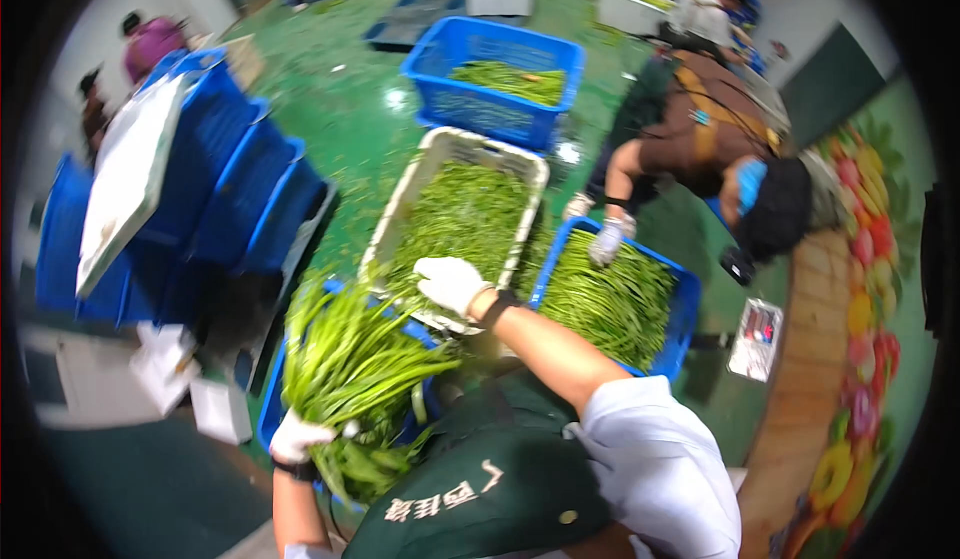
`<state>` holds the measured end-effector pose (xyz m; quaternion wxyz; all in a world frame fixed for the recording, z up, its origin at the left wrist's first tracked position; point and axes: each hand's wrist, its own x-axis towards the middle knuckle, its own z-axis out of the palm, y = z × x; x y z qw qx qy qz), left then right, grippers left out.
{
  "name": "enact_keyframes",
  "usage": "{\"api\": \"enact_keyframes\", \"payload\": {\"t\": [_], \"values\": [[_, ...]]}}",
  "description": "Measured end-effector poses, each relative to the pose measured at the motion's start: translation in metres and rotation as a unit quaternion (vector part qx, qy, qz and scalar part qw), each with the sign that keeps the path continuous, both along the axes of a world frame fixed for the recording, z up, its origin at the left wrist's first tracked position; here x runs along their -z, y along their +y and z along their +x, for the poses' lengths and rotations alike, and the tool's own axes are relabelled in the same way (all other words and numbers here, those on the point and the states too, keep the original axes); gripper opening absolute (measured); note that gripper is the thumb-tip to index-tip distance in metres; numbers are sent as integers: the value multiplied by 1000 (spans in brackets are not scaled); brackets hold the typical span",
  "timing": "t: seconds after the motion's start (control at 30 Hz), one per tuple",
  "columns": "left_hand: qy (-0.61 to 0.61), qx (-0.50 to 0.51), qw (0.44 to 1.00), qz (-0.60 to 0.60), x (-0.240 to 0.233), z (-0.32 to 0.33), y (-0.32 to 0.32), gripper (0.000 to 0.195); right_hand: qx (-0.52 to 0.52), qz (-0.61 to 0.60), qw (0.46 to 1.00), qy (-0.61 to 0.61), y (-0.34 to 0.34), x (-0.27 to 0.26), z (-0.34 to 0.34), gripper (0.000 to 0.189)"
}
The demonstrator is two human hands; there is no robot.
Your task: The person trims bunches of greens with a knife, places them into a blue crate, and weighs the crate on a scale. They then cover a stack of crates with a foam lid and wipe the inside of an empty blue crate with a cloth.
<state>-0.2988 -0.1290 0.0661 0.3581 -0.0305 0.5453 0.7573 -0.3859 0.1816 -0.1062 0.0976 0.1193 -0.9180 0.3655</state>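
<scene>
My left hand (298,437), in a white glove with a dark wristband, grips a bunch of long leafy green vegetables (352,364) near its lower leafy part. The bunch lies over a blue plastic crate (271,401) at the lower left. My right hand (453,283), also white-gloved, hovers above the near end of a white plastic crate (379,238) that holds loose green trimmings (465,214). Its fingers point left, and nothing is plainly held in it. A blue crate (686,319) full of green stalks (607,304) stands to the right.
A co-worker (697,123) bends over the right-hand crate with a gloved hand (609,242) on the stalks. Another blue crate (487,112) with greens stands beyond the white one. Stacked blue crates (225,176) and a white foam lid (131,176) are at left.
</scene>
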Motion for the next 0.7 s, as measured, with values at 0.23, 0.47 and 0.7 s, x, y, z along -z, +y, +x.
{"api": "enact_keyframes", "payload": {"t": [0.23,0.47,0.7], "values": [[13,-25,983,183,68,-4,-49,61,-79,-669,541,-503,-38,-58,43,32],[-35,-1,992,124,77,-9,-46,55,-92,-768,504,-384,22,7,25,25],[-88,3,931,354,101,-24,-18,18,-39,-784,453,-423,-18,25,48,31]]}}
